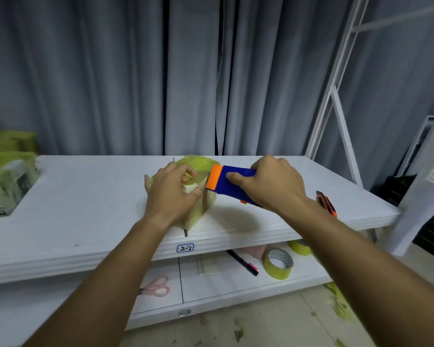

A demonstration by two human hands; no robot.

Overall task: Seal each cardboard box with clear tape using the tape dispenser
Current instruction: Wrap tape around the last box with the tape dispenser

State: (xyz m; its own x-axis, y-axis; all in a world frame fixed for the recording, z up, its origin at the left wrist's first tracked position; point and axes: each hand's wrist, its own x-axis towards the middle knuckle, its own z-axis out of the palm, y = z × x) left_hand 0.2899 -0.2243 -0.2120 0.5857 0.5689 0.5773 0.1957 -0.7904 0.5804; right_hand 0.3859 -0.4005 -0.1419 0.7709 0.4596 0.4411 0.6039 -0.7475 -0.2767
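At the far left edge of the white table [90,196], stacked boxes wrapped in yellow-green tape [8,181] sit. Mid-table, the left hand [172,190] lies over a small cardboard box wrapped in yellow-green tape [198,211], fingers curled round its top and far side. Just beside it, the right hand [271,184] grips a blue and orange tape dispenser [229,181], thumb pressed on its side, the orange end touching the box. On the lower shelf [223,284] lie pink scissors [157,288], a black marker [242,262] and a yellow-green tape roll [278,264].
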